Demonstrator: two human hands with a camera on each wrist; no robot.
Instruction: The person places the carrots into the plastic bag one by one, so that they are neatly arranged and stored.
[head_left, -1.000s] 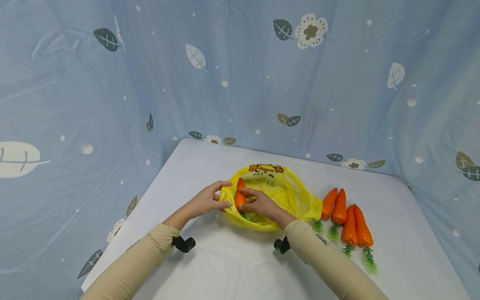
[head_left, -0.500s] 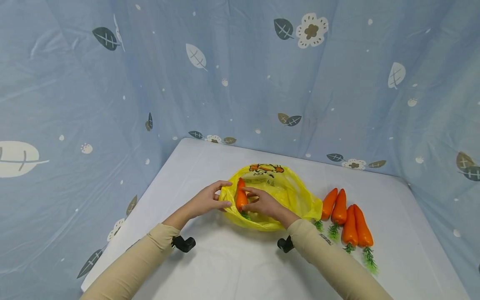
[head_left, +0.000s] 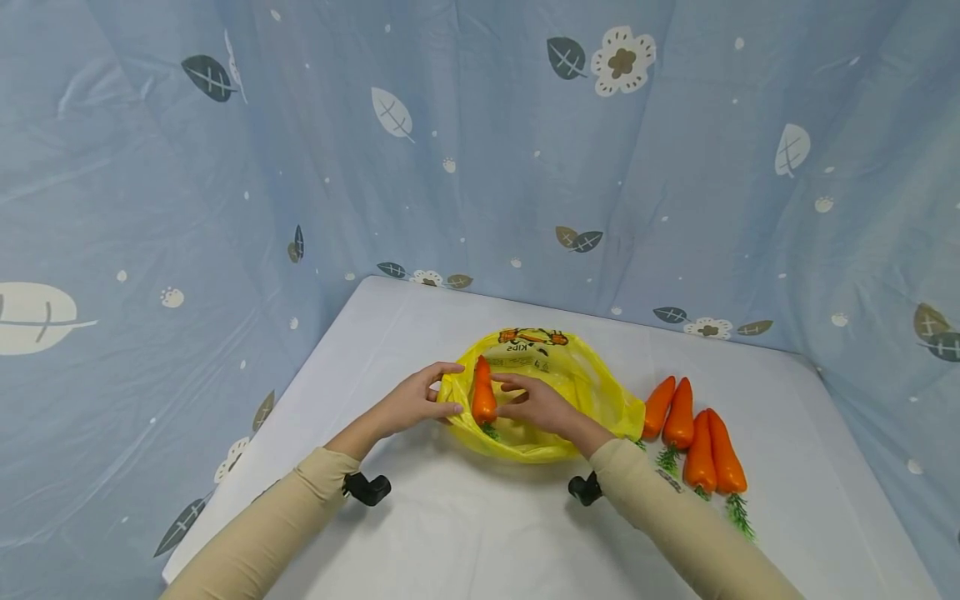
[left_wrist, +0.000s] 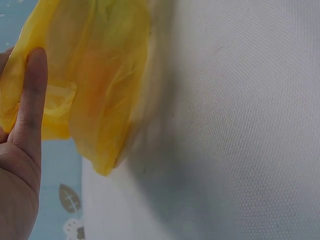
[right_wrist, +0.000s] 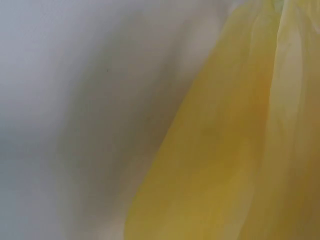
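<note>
A yellow plastic bag lies with its mouth spread wide at the middle of the table. My left hand grips the bag's left rim; in the left wrist view its thumb presses on the yellow film. Inside the bag, along its left wall, is an orange carrot with green leaves at the near end. My right hand is inside the mouth just right of that carrot, fingers spread and holding nothing. In the right wrist view only the bag's outside and the table show; the hand is out of sight.
Several more orange carrots with green tops lie right of the bag on the white table. A blue patterned curtain hangs behind and around the table. Black wrist cameras sit under the forearms.
My right hand has let go of the carrot in the bag and drawn slightly right. The carrot stays against the left wall. My left hand holds the rim unmoved.
</note>
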